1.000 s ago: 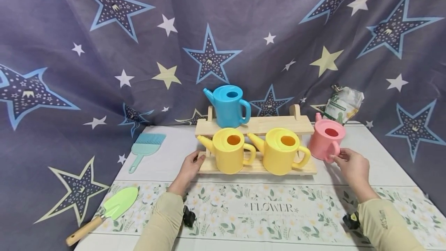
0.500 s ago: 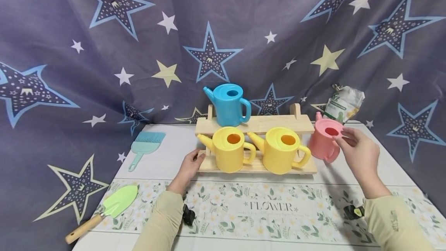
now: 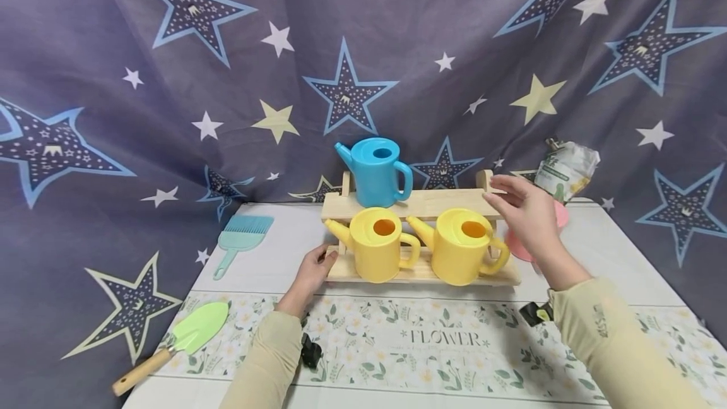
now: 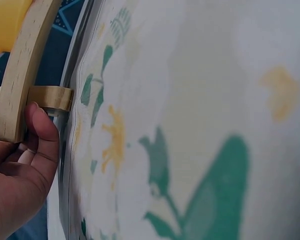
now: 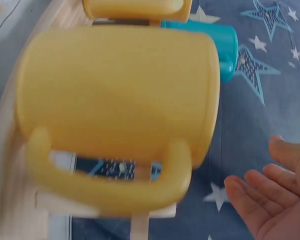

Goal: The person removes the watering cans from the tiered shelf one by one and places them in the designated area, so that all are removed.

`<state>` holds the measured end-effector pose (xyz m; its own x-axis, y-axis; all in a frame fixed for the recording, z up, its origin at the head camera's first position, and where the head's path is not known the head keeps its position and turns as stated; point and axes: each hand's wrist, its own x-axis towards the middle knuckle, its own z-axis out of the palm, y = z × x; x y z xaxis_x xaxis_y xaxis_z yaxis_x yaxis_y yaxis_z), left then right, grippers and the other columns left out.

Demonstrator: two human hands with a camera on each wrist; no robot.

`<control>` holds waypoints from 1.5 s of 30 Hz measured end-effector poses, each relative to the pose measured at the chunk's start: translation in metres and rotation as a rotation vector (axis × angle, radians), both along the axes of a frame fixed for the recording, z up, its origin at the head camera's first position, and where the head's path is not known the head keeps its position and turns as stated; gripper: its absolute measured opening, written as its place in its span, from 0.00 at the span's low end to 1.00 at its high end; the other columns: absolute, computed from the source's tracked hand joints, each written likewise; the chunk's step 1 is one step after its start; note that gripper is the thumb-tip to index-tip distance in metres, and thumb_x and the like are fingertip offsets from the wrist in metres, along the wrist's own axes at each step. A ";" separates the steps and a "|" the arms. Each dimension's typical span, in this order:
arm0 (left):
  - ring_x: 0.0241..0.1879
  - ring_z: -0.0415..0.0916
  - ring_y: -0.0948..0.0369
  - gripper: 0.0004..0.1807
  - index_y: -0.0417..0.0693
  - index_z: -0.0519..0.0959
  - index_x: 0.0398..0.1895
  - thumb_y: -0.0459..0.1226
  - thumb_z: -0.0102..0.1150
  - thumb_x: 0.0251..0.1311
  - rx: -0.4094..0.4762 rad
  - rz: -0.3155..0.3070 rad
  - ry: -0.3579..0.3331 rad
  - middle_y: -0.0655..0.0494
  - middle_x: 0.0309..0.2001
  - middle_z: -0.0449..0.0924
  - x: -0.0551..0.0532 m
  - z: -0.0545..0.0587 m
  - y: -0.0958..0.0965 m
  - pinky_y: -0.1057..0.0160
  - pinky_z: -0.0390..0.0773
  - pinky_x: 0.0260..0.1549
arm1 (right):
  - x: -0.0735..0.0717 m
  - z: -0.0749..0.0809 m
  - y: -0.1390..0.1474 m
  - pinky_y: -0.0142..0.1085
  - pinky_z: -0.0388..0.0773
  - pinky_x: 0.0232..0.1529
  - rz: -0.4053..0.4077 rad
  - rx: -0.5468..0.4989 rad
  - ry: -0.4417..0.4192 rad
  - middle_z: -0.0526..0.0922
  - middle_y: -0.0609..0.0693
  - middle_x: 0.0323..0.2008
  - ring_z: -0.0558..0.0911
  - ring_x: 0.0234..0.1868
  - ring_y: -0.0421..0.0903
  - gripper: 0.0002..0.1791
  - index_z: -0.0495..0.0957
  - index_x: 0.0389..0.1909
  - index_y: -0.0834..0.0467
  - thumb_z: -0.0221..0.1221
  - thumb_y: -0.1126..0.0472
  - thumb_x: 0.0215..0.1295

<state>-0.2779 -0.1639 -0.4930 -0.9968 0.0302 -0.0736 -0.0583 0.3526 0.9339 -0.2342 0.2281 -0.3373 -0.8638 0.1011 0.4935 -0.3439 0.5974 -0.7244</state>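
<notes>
My left hand (image 3: 309,271) grips the left end of the lower board of a wooden two-tier rack (image 3: 437,202); in the left wrist view the thumb and fingers close round the board's end (image 4: 17,90). The right hand (image 3: 525,213) is raised beside the right end of the upper board, fingers extended and holding nothing. On the lower board stand two yellow watering cans, a left one (image 3: 375,251) and a right one (image 3: 457,254), which fills much of the right wrist view. A blue watering can (image 3: 375,172) stands on the upper board. Behind the right hand, a pink watering can (image 3: 561,214) is mostly hidden.
A mint brush (image 3: 241,240) and a green trowel with a wooden handle (image 3: 193,328) lie at the left. At the back right stands a clipped white bag (image 3: 568,169). A starry curtain (image 3: 397,17) hangs behind the table with its flowered runner (image 3: 386,361).
The right hand has let go of the pink watering can's handle, risen past its rim and moved left to the rack's upper right end. The left hand keeps its grip.
</notes>
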 end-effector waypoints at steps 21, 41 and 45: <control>0.39 0.77 0.60 0.28 0.40 0.64 0.70 0.44 0.49 0.73 0.011 0.030 -0.025 0.42 0.60 0.74 0.001 0.000 -0.001 0.64 0.79 0.39 | -0.044 0.015 -0.077 0.46 0.79 0.52 0.241 0.045 -0.200 0.79 0.58 0.56 0.82 0.52 0.55 0.26 0.75 0.61 0.61 0.65 0.57 0.64; 0.40 0.77 0.59 0.29 0.39 0.64 0.71 0.45 0.49 0.73 -0.010 0.033 -0.016 0.42 0.60 0.73 0.002 -0.001 0.001 0.63 0.79 0.40 | -0.065 0.018 -0.117 0.47 0.78 0.53 0.130 0.106 -0.288 0.81 0.59 0.55 0.80 0.55 0.55 0.26 0.73 0.63 0.62 0.64 0.61 0.65; 0.36 0.77 0.59 0.29 0.40 0.63 0.71 0.45 0.50 0.73 -0.009 0.033 -0.017 0.42 0.59 0.74 0.002 0.000 0.000 0.62 0.79 0.33 | -0.067 0.017 -0.120 0.47 0.78 0.53 0.120 0.120 -0.256 0.82 0.59 0.51 0.81 0.52 0.54 0.22 0.76 0.60 0.63 0.64 0.63 0.65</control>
<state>-0.2764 -0.1643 -0.4932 -0.9959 -0.0034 -0.0909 -0.0861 0.3582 0.9297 -0.3016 0.1077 -0.3201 -0.9639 -0.0549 0.2607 -0.2327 0.6501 -0.7233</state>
